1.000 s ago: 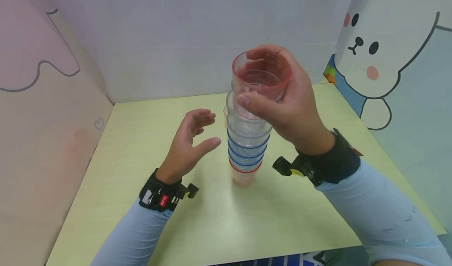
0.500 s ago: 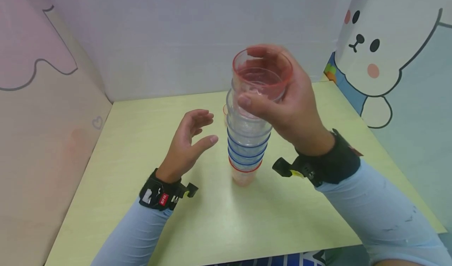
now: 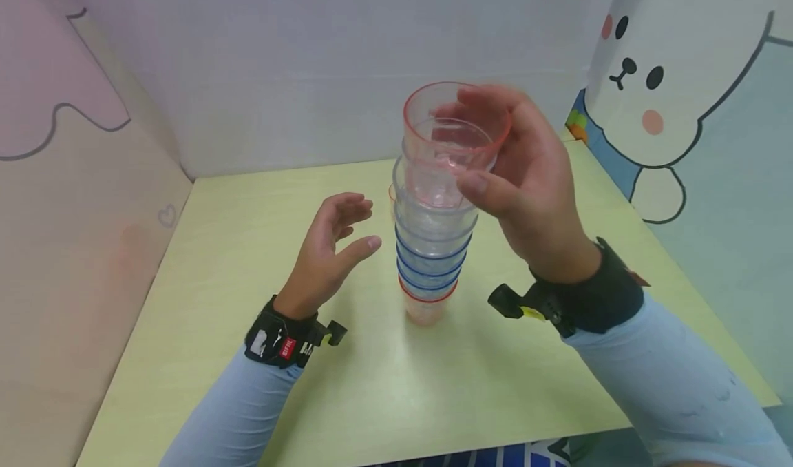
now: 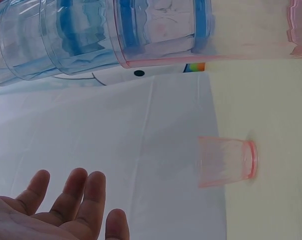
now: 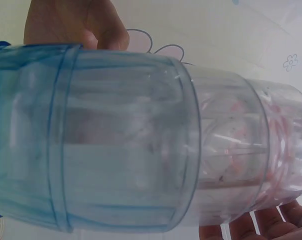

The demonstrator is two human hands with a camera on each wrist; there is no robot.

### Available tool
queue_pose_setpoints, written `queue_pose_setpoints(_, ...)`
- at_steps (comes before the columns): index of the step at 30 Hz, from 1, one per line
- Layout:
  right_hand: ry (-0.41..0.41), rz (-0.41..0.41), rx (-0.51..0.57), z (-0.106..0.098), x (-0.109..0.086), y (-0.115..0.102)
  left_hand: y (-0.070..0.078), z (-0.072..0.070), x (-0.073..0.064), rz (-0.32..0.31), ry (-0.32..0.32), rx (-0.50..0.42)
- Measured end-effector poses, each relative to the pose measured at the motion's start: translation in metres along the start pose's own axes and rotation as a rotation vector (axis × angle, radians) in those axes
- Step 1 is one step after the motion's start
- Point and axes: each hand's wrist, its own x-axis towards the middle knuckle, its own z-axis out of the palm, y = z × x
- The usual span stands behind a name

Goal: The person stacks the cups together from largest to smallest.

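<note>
A tall stack of clear plastic cups [image 3: 431, 240] stands upright on the table, blue-rimmed cups in its middle and a red-rimmed pinkish cup at the bottom. Its topmost cup [image 3: 427, 160] has a red rim and sits mouth up. My right hand [image 3: 542, 184] is loosely curved around that cup's right side, fingers behind it and thumb in front, spread wider than the cup. Those fingertips [image 5: 268, 220] show under the stack's top end in the right wrist view. My left hand [image 3: 328, 253] hovers left of the stack, fingers relaxed and thumb apart, holding nothing.
Behind the stack, a single pink cup [image 4: 223, 161] stands on the table, mostly hidden in the head view. The pale yellow table [image 3: 248, 412] meets a plain back wall [image 3: 297, 67] and printed side walls with cartoon figures.
My right hand has loosened from the top cup and shifted right, its thumb sliding to the cup's right edge. The stack stays standing. My left hand has barely moved.
</note>
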Motion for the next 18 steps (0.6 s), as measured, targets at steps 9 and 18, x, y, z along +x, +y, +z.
queue_pose_setpoints(9, -0.007, 0.001, -0.009, -0.005, -0.013, 0.005, -0.017, 0.006, 0.008, -0.046, 0.033, 0.019)
queue_pose_setpoints(18, -0.063, 0.022, -0.03, -0.008, -0.022, 0.014, -0.046, 0.013, 0.023, -0.13, 0.055, 0.027)
